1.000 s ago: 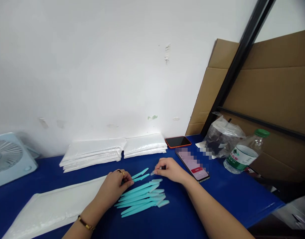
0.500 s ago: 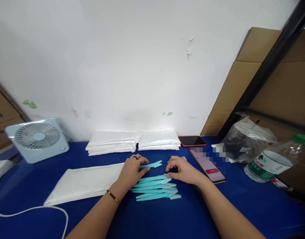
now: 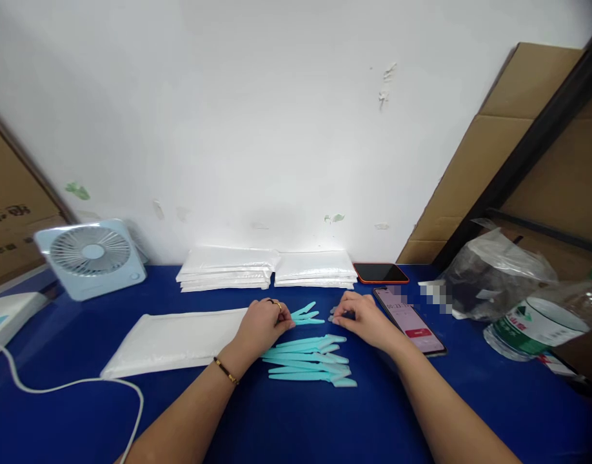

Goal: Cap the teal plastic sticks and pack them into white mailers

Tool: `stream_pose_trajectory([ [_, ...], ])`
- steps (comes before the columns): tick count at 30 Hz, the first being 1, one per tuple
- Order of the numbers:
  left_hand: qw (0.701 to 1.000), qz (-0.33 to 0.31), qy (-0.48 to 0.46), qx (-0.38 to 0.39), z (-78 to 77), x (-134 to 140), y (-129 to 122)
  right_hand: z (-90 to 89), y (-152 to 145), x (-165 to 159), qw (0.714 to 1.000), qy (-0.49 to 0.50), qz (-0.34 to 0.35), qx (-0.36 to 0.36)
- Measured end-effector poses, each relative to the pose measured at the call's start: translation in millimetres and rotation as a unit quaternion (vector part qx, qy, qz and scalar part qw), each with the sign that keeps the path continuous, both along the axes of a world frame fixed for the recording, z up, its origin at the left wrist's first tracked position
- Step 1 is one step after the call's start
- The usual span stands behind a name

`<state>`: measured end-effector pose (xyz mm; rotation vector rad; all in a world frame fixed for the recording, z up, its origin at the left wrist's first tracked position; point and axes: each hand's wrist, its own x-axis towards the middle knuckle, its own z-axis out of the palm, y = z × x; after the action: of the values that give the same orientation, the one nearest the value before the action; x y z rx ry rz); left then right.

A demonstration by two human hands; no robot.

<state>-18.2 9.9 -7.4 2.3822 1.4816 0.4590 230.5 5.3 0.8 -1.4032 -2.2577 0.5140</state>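
My left hand (image 3: 263,324) is closed around the handles of a few turquoise eyebrow razors (image 3: 306,318), whose ends fan out to the right of the fingertips. Opposite it, my right hand (image 3: 362,317) pinches at small clear plastic pieces (image 3: 331,314), partly covered by the fingers; their exact kind cannot be made out. Below both hands, several more turquoise eyebrow razors (image 3: 300,359) lie on the blue table (image 3: 296,425) in a loose row, paler blade ends pointing right. A white padded packet (image 3: 175,341) lies flat beside my left hand.
Two stacks of white packets, a left stack (image 3: 226,267) and a right stack (image 3: 315,269), stand against the wall. A fan (image 3: 93,252) and white cable (image 3: 73,385) are at left. To the right are a dark phone (image 3: 380,273), a lit phone (image 3: 409,322), a plastic bag (image 3: 494,270) and a bottle (image 3: 532,325).
My left hand now holds more razors, spread at their ends. My right hand has come off the top razor of the row and is at the clear pieces. The view has shifted slightly.
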Motion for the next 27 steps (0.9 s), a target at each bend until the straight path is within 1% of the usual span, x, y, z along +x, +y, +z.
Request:
stream_pose_trajectory([
  [2, 1.000, 0.017, 0.002, 0.012, 1.1, -1.9, 0.9, 2.9, 1.0, 5.2, 1.000, -0.003, -0.020, 0.004],
  [4, 1.000, 0.015, -0.002, 0.022, 2.5, -2.4, -0.6, 4.8, -1.3, 6.0, 1.000, -0.014, -0.011, -0.001],
  [6, 1.000, -0.008, -0.001, 0.020, 4.3, -1.3, -4.1, 5.2, -5.7, 3.8, 0.999, -0.036, 0.019, -0.015],
  [9, 0.998, -0.055, 0.018, -0.004, 5.8, 1.6, -9.7, 3.4, -11.4, -0.7, 0.995, -0.064, 0.057, -0.041],
  [12, 0.996, -0.078, 0.035, -0.019, 4.5, 3.2, -11.4, -0.2, -11.5, -1.6, 0.995, -0.065, 0.059, -0.056],
  [14, 0.995, -0.082, 0.046, -0.013, 2.8, 1.7, -9.2, -2.3, -8.4, 1.2, 0.995, -0.062, 0.056, -0.060],
  [16, 0.996, -0.070, 0.059, 0.005, 2.0, -2.2, -5.2, -3.4, -3.9, 6.2, 0.996, -0.059, 0.045, -0.055],
  [19, 0.997, -0.022, 0.070, 0.026, 4.6, -10.0, 0.3, -2.7, 1.3, 12.9, 0.998, -0.056, -0.007, -0.035],
  [21, 0.998, 0.001, 0.058, 0.025, 8.4, -13.0, 0.5, -0.9, 1.1, 12.6, 0.998, -0.052, -0.030, -0.023],
  [23, 0.999, -0.007, 0.040, 0.014, 12.4, -12.6, -2.6, 0.8, -2.1, 7.2, 0.999, -0.045, -0.010, -0.018],
  [27, 0.996, -0.072, 0.046, -0.010, 14.5, -5.5, -10.8, 0.7, -9.4, -8.5, 0.997, -0.046, 0.057, -0.040],
])
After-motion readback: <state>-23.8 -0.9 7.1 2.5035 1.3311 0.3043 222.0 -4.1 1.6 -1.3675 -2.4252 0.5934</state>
